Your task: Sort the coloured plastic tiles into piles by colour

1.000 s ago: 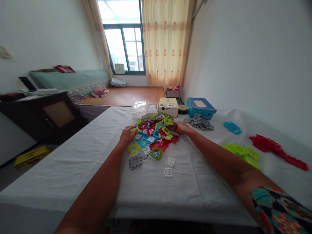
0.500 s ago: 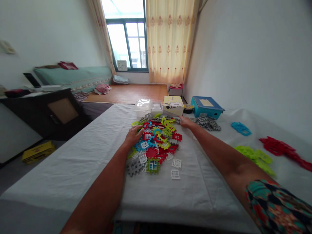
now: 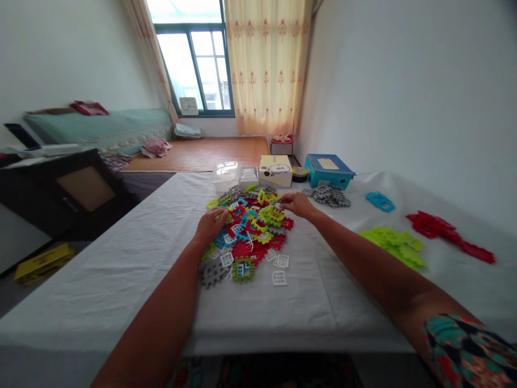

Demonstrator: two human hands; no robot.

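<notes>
A heaped pile of plastic interlocking building pieces in red, blue, lime green, grey and white lies on the cloth-covered table. My left hand rests against the pile's left side, fingers stretched forward and holding nothing. At the upper right edge, the bent fingers of my right hand close on a grey building piece, partly hidden by them. White window-shaped pieces and a green square frame lie at the near side.
Sorted groups lie to the right: grey pieces, blue pieces, lime green pieces and red pieces. Along the far edge stand a clear plastic container, a cream box and a blue box.
My right hand has drawn back toward the pile, with its fingers now bent around a grey piece. My left hand stays at the pile's left side. The view has shifted slightly right.
</notes>
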